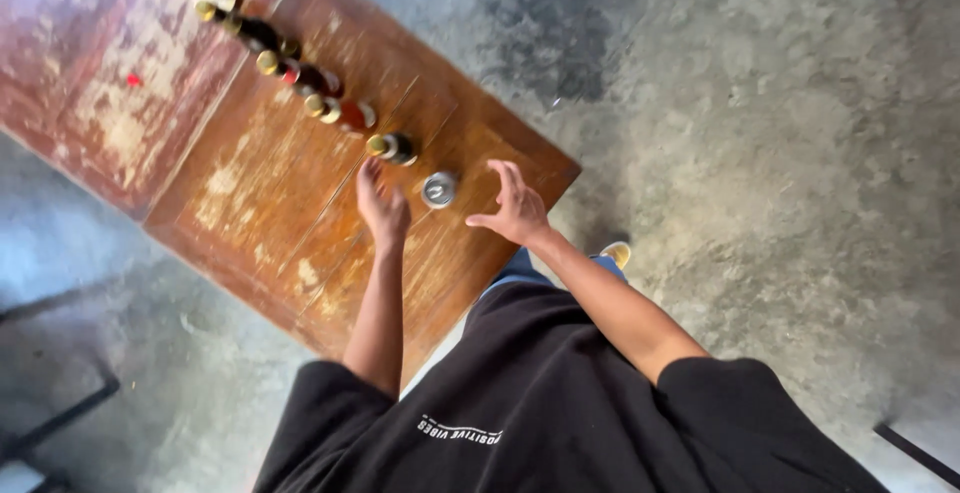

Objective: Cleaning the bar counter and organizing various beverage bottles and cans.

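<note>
Two bare hands of yours reach over the near corner of the worn wooden table (250, 203). Your left hand (383, 208) lies flat with fingers loosely extended, holding nothing. Your right hand (513, 208) is spread in an open curl, empty. Between them, apart from both, stands a silver can (439, 189) close to the corner. Beyond it, a row of bottles (290, 68) runs toward the far edge.

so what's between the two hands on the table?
In the head view, a silver can stands upright on the worn wooden table between the left hand and right hand; neither touches it.
</note>
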